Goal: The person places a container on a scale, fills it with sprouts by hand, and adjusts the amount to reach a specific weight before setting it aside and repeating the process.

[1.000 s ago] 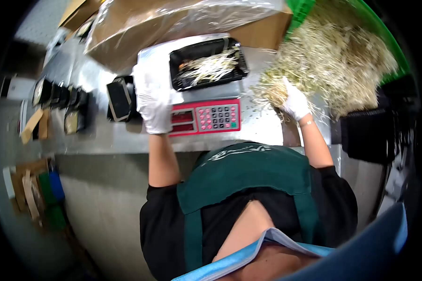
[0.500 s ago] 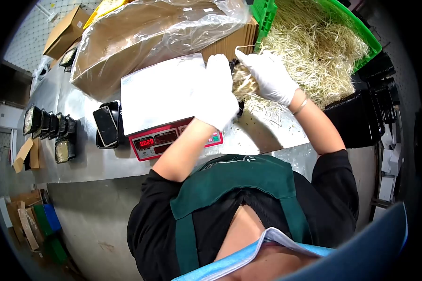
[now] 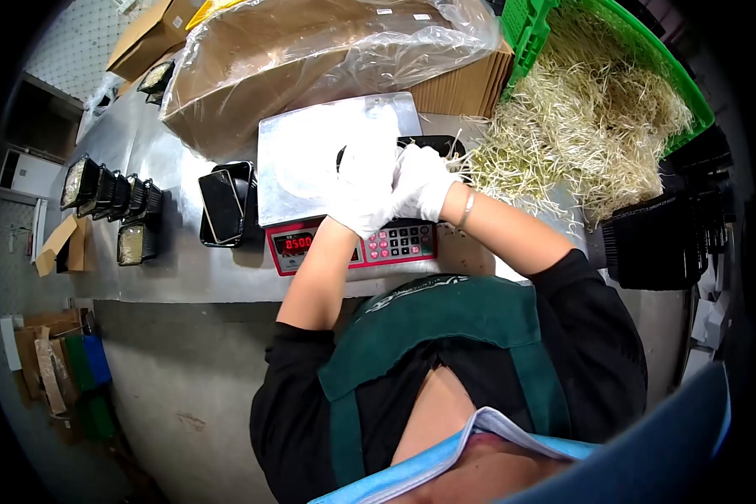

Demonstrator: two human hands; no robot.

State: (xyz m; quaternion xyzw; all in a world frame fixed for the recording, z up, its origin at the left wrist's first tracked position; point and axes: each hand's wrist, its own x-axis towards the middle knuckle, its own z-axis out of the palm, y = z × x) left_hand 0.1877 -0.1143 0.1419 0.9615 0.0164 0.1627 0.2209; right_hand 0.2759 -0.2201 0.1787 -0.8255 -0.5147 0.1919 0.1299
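My left hand (image 3: 363, 189), in a white glove, is over the right part of the silver scale plate (image 3: 298, 160). My right hand (image 3: 422, 181), also gloved, meets it near the plate's right edge. Both hands' fingers are washed out or hidden, and what they hold cannot be made out. A black tray (image 3: 437, 144) shows just behind my right hand. The scale's red front panel (image 3: 353, 245) has a lit display. Pale sprouts (image 3: 563, 126) are heaped to the right, spilling from a green crate (image 3: 659, 63) onto the metal table.
A plastic-lined cardboard box (image 3: 252, 84) stands behind the scale. Left of the scale, a phone (image 3: 221, 206) lies on a black tray (image 3: 245, 181). Several filled black trays (image 3: 134, 239) stand further left. Stacked black trays (image 3: 659, 244) are at the right edge.
My right hand has moved left from beside the sprout heap to my left hand over the scale. The clump between my hands is no longer visible. The whole view has shifted, and the display reading has changed.
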